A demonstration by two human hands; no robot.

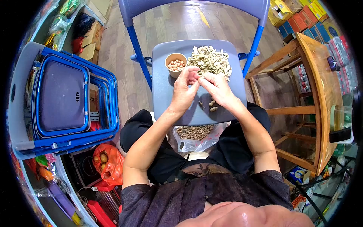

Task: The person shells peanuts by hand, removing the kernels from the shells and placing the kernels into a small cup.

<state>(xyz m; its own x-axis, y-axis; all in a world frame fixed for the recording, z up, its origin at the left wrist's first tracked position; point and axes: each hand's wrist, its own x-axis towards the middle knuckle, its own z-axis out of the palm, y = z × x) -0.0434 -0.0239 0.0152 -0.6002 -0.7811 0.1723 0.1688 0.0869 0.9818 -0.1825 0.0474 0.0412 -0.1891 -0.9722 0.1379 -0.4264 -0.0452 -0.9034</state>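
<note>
My left hand is curled, with several reddish shelled peanut kernels in its palm. Its fingertips meet those of my right hand, which is closed in a pinch on what looks like a peanut, mostly hidden by the fingers. Both hands are over the grey seat of a blue folding chair. Just beyond my left hand stands a tan cup holding peanut kernels. A heap of empty peanut shells spreads behind my right hand. Several unshelled peanuts lie on the seat below the hands.
Between my knees, a clear plastic bag holds unshelled peanuts. Folded blue chairs lean at left, above an orange bag. A wooden table stands at right, with a phone by its edge. Boxes are stacked behind.
</note>
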